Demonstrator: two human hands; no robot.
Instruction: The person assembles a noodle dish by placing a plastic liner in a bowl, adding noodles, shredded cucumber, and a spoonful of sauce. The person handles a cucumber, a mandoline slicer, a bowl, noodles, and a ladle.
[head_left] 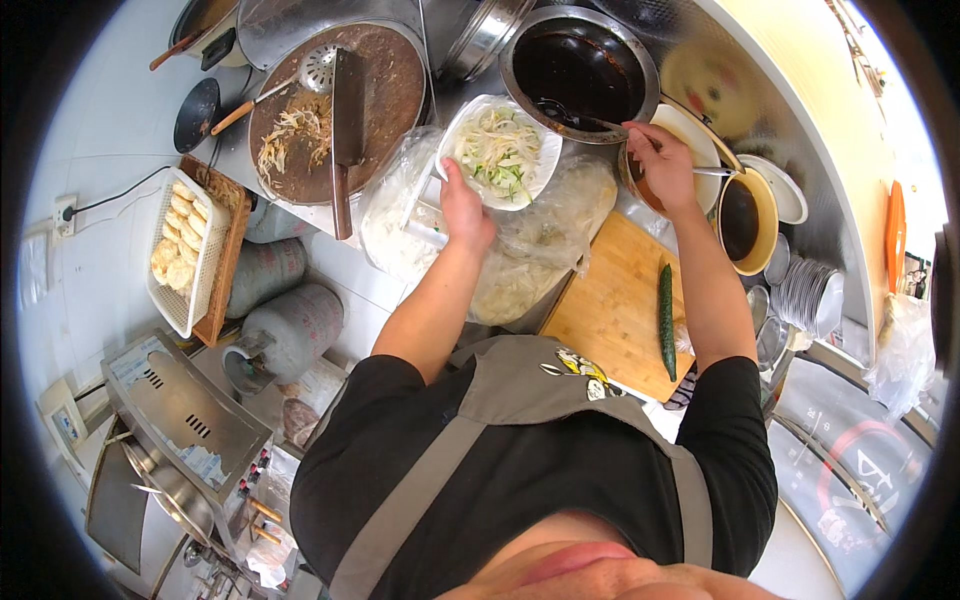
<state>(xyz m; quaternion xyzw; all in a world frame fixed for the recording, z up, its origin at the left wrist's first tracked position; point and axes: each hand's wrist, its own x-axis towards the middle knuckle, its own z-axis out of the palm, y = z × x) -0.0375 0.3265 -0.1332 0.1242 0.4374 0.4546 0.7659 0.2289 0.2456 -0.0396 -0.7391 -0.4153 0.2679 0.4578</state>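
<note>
My left hand [466,212] is closed on the near left side of a white bowl [548,160], thumb at its rim. Pale shreds and green cucumber strips [500,150] fill the bowl. To its right, my right hand [662,163] is closed round the long metal handle of a spoon [600,124]. The spoon's far end reaches into a large metal basin [642,65] of dark sauce, where the liquid partly hides it. Below my right hand, a brown-filled bowl [637,185] is partly covered by my arm.
A cleaver [348,120] and a skimmer [318,68] lie on the round chopping block [390,90]. A whole cucumber [667,320] rests on the wooden board [610,300]. Plastic bags [540,240] sit under the bowl; a yellow pot [762,215] and stacked plates [810,295] stand right.
</note>
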